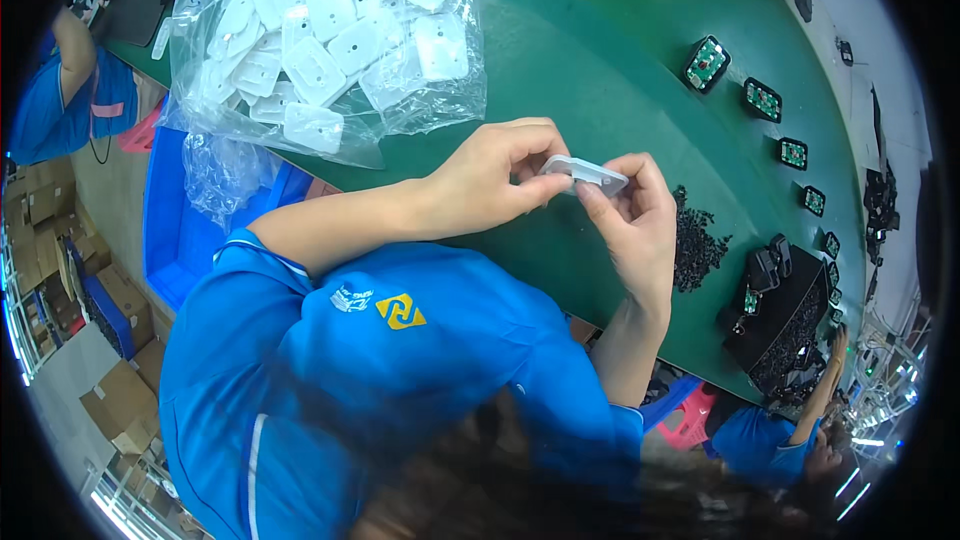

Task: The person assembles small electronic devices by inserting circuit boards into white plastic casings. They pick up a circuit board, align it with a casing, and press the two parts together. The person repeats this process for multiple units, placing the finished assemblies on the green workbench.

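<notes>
Between my two hands, over the green table, I hold a small white plastic cover tilted on edge. My left hand pinches its left end between thumb and fingers. At its right end my right hand grips it with the thumb on the near side. Close by my right hand lies a loose pile of small black parts. Beyond my left forearm a clear plastic bag spills over with many similar white covers.
Black housings with green circuit boards stand in a curved row along the right side. A black tray of dark parts sits near a co-worker at lower right. A blue bin holds clear plastic at left. Another person sits at far left.
</notes>
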{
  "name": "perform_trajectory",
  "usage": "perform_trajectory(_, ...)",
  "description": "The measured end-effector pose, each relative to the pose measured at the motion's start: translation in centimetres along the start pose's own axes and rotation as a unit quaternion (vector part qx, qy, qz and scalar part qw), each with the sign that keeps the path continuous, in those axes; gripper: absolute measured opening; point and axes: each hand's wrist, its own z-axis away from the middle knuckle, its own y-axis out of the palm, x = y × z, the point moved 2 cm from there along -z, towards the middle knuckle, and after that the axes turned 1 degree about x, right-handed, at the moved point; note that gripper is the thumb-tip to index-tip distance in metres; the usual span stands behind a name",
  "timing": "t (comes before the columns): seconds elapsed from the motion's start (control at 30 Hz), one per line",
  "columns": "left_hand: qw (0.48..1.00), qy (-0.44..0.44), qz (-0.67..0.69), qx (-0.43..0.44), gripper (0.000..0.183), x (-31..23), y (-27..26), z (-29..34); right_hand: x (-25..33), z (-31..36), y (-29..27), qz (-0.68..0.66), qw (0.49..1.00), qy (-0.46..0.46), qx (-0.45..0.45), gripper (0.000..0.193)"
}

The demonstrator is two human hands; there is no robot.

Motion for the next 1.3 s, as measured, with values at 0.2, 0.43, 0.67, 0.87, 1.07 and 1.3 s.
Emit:
perform_trajectory(0.2, 0.995, -0.064, 0.067, 0.035, 0.012, -0.7, 0.0, -0.8, -0.8, -0.1, -0.4, -0.088, 0.995, 0.022, -0.038, 0.018)
perform_trajectory(0.43, 0.997, -0.044, 0.037, -0.047, 0.009, 0.6, -1.5, -4.5, -1.5, -1.8, -1.6, -0.114, 0.99, 0.077, -0.02, 0.026)
perform_trajectory(0.67, 0.918, 0.113, -0.372, -0.073, 0.005, 0.9, -2.8, -8.5, 1.4, -11.5, -10.6, 0.431, 0.805, -0.224, -0.34, 0.035)
perform_trajectory(0.87, 0.872, 0.099, -0.478, -0.035, 0.014, 0.3, -1.3, -9.1, 2.5, -16.6, -13.1, 0.509, 0.843, 0.107, -0.141, 0.043)
perform_trajectory(1.07, 0.791, 0.199, -0.563, -0.137, 0.055, 0.6, -0.1, -5.6, -0.3, -9.7, -12.0, 0.075, 0.975, -0.116, -0.176, 0.044)
perform_trajectory(1.3, 0.801, 0.2, -0.557, -0.089, 0.059, 1.2, 0.2, -4.7, -1.1, -1.0, -9.9, 0.106, 0.973, -0.092, -0.183, 0.044)
